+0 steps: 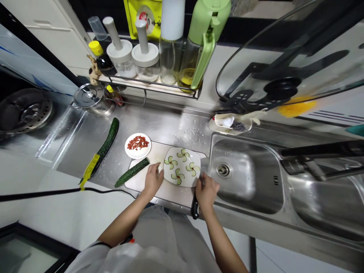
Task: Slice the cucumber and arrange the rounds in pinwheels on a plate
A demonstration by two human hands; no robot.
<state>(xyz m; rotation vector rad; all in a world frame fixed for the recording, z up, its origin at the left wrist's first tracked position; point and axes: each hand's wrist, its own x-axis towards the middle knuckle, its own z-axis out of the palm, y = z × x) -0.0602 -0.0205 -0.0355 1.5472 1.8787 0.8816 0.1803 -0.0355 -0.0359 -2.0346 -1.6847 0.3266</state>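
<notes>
A white square plate (182,182) lies on the cutting board (170,191), bearing several pinwheels of cucumber slices with red centres. My left hand (153,181) is just left of the plate, fingers loosely bent and apart, nothing visible in them. At the plate's lower right corner is my right hand (207,192), its fingers spread; whether it touches the rim I cannot tell. A knife with a black handle (195,208) lies beside and partly beneath that hand. Left of my left hand, a cut piece of cucumber (132,172) rests across the board's edge.
A small white plate (127,152) of red goji-like berries stands behind the cucumber piece. Farther left lie a whole cucumber (106,146) with a yellow tag and a lidded pot (91,100). A steel sink (250,170) adjoins on the right. Jars and bottles line a shelf (159,85).
</notes>
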